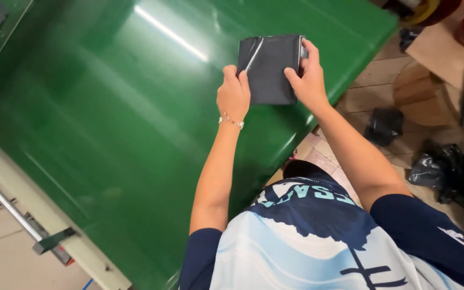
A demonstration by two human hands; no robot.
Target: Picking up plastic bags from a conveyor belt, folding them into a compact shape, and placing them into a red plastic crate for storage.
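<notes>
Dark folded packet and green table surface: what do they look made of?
Dark folded packet: looks like thin plastic film, dark grey to black, glossy; a bright streak of glare and soft creases suggest it. Both the left hand and the right hand pinch it. Green table surface: smooth, glossy, mirrors a strip light; possibly painted or coated sheet, cannot tell which.

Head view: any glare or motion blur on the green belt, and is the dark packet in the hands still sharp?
Head view: a bright streak of glare crosses the green belt, whose surface is smeared. The dark packet, left hand and right hand are sharp, with a small glint on the packet.
</notes>
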